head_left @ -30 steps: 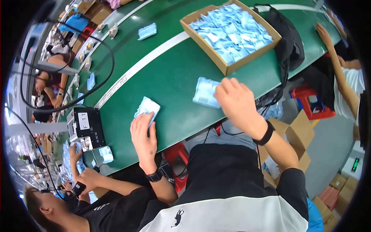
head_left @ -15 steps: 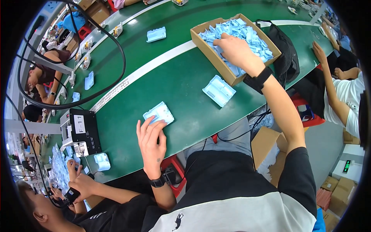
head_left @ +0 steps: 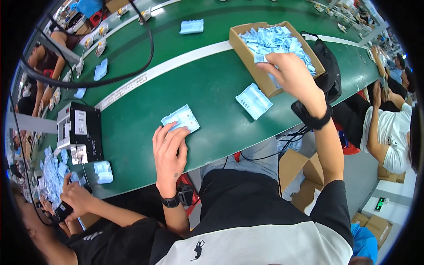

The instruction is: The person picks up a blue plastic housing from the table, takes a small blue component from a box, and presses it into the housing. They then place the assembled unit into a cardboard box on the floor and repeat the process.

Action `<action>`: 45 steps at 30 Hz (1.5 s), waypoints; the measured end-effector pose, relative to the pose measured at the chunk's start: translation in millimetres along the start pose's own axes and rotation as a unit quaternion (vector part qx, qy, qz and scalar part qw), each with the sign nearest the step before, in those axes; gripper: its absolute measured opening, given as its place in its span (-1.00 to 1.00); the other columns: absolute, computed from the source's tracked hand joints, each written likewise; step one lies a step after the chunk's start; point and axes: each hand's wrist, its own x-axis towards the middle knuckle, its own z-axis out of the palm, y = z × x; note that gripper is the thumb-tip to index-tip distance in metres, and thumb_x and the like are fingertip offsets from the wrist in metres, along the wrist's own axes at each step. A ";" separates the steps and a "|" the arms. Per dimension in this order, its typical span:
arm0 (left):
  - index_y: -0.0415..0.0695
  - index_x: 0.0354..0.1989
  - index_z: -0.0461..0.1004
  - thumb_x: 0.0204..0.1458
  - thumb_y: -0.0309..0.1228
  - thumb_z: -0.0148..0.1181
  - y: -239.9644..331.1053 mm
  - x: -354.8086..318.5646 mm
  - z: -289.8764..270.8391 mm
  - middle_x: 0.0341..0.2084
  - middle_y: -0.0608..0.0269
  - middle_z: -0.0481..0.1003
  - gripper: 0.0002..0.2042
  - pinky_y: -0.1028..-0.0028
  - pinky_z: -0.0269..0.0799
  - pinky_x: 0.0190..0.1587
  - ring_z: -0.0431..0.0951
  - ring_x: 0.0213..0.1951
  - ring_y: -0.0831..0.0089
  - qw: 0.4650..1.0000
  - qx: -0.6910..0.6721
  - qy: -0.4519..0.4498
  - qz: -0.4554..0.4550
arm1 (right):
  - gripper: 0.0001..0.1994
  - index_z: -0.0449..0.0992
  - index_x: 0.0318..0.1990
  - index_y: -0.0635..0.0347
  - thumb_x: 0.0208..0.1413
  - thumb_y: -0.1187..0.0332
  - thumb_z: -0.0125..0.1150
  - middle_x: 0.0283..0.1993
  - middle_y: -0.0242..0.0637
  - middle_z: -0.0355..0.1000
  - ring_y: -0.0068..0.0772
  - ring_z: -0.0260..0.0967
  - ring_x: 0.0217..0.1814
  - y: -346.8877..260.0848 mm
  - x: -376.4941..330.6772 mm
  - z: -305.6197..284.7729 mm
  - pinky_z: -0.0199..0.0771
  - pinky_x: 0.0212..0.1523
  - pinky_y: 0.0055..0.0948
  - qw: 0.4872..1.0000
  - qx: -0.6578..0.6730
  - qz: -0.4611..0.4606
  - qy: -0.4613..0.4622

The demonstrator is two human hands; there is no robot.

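On the green table lies a light-blue plastic housing [head_left: 186,115], its hollow side up. The curled fingertips of my left hand [head_left: 168,148] press on its near edge and hold it against the table. Over the near side of an open cardboard box [head_left: 248,65], my right hand [head_left: 295,76] pinches a small light-blue plastic piece [head_left: 260,58] between thumb and fingers. Many similar small pieces [head_left: 276,39] fill the box. Another light-blue housing [head_left: 254,102] lies on the table between my hands, touched by neither.
A black bag [head_left: 327,66] sits against the box's right side. At left stand a black machine [head_left: 86,132] and another housing [head_left: 103,172], near a co-worker's hand [head_left: 77,194]. A black cable [head_left: 152,48] loops across the upper left. A white strip [head_left: 190,57] runs along the table.
My right hand has drawn back from among the pieces toward the box's near side, now with one small piece pinched in it. My left hand stays on the housing. The view has shifted slightly.
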 end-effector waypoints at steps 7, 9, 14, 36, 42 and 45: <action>-0.10 -0.10 0.65 0.03 -0.66 0.26 3.6 6.6 0.0 -0.06 0.27 0.64 -0.72 -0.04 0.30 0.35 0.54 0.18 0.14 1.000 0.001 0.014 0.020 | -0.68 0.51 -0.51 0.21 0.27 0.24 0.29 -0.55 -0.19 0.47 -0.05 0.52 -0.39 -104.6 -36.0 45.2 0.50 -0.35 -0.11 0.994 -0.028 -0.093 -0.038; -0.10 -0.10 0.65 0.03 -0.66 0.26 1.0 5.6 0.8 -0.07 0.27 0.64 -0.72 -0.04 0.30 0.35 0.54 0.18 0.14 1.000 0.002 0.012 0.014 | -0.66 0.53 -0.51 0.17 0.26 0.19 0.30 -0.56 -0.25 0.47 -0.12 0.54 -0.41 -108.5 -41.8 63.0 0.52 -0.35 -0.14 0.984 -0.089 -0.104 -0.115; -0.10 -0.10 0.65 0.03 -0.66 0.26 -1.6 4.0 -0.2 -0.08 0.26 0.64 -0.72 -0.02 0.31 0.34 0.54 0.18 0.15 1.000 0.001 0.015 0.015 | -0.66 0.57 -0.52 0.11 0.17 0.08 0.36 -0.63 -0.29 0.42 -0.07 0.52 -0.48 -116.8 -27.8 75.6 0.54 -0.36 -0.18 0.979 -0.052 -0.093 -0.173; -0.11 -0.10 0.64 0.09 -0.60 0.28 -4.5 1.6 3.5 -0.06 0.26 0.65 -0.79 0.16 0.33 0.29 0.53 0.19 0.14 0.999 0.000 0.032 -0.038 | -0.77 0.55 -0.09 0.24 0.08 0.60 0.27 -0.09 -0.17 0.45 -0.08 0.53 -0.20 -92.9 -20.2 53.4 0.56 -0.18 -0.21 0.973 0.127 -0.103 -0.163; -0.15 -0.09 0.63 0.04 -0.59 0.39 9.7 10.3 2.1 0.01 0.16 0.62 -0.76 0.11 0.36 0.29 0.53 0.18 0.09 0.999 -0.031 0.043 -0.003 | -0.88 0.52 -0.16 0.25 0.18 0.51 0.32 -0.25 -0.21 0.50 -0.09 0.49 -0.22 -106.6 -19.3 80.3 0.52 -0.20 -0.23 0.951 0.308 -0.019 -0.009; -0.17 -0.07 0.63 0.03 -0.58 0.42 10.8 9.2 1.7 0.02 0.12 0.60 -0.73 0.08 0.38 0.29 0.53 0.17 0.06 0.996 -0.055 0.058 -0.032 | -0.88 0.52 -0.18 0.24 0.17 0.50 0.33 -0.22 -0.23 0.49 -0.11 0.48 -0.17 -115.5 -7.4 93.8 0.52 -0.18 -0.23 0.957 0.273 -0.096 0.021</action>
